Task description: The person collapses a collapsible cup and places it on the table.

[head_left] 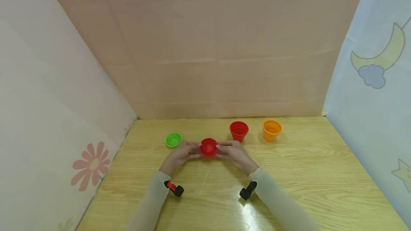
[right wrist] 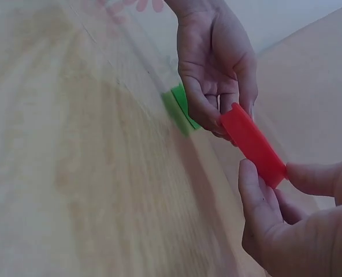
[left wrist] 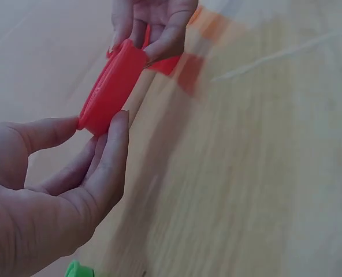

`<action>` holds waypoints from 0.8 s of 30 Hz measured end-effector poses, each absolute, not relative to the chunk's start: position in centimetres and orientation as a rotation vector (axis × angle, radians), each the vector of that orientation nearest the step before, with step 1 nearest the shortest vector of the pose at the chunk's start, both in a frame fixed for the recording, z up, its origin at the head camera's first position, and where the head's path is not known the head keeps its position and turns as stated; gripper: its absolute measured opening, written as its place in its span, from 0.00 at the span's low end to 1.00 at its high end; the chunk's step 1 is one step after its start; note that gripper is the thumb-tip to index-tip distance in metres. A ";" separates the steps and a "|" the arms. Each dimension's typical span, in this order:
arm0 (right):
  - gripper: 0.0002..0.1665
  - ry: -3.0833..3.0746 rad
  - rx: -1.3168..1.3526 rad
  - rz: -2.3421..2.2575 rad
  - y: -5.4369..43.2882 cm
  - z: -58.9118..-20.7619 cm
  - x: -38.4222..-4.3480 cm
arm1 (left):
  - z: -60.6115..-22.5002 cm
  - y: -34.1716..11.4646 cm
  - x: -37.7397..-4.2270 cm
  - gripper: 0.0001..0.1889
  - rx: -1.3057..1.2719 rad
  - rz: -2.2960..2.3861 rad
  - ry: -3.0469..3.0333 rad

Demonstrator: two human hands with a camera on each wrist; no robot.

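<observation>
Flat red cup [head_left: 208,148] pinched at opposite edges: left hand [head_left: 183,152] has thumb and fingers on its left rim, right hand [head_left: 236,154] mirrors that on the right rim. Two-sided pinch probably keeps the soft folded disc steady and its middle uncovered, rings facing the head camera. Looks lifted off the surface [head_left: 308,181], going by the wrist views. Cup sits directly between the hands, touching both, neither palm against it. Green folded cup [head_left: 173,140] rests just beyond the left hand; standing red cup [head_left: 239,131] just past the right hand, orange cup [head_left: 272,130] farther right, both mouth up, presumably set aside for working room
</observation>
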State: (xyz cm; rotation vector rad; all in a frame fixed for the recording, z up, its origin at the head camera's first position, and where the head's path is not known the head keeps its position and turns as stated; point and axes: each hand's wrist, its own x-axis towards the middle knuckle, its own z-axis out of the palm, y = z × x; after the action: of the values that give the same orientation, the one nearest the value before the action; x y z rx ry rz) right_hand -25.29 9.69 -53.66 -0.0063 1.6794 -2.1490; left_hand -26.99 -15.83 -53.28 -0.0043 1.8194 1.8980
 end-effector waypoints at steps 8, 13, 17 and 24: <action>0.21 1.733 0.071 -2.150 8.3 -53.2 -27.0 | -53.1 -16.3 -28.7 0.16 -0.062 1.919 1.885; 0.20 1.761 0.083 -2.177 7.6 -53.4 -27.9 | -52.7 -16.0 -29.5 0.16 -0.128 1.897 1.965; 0.20 1.797 0.082 -2.156 7.3 -53.5 -28.6 | -52.5 -16.0 -30.0 0.15 -0.185 1.893 1.982; 0.19 1.888 0.121 -2.132 6.5 -53.6 -29.3 | -52.5 -15.6 -30.8 0.15 -0.194 1.882 2.012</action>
State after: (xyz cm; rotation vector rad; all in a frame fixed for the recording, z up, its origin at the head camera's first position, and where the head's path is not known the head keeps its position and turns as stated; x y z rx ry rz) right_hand -29.29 6.46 -53.58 0.1215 1.8885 -2.1320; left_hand -30.79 -15.63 -52.53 -0.1940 2.0123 1.8824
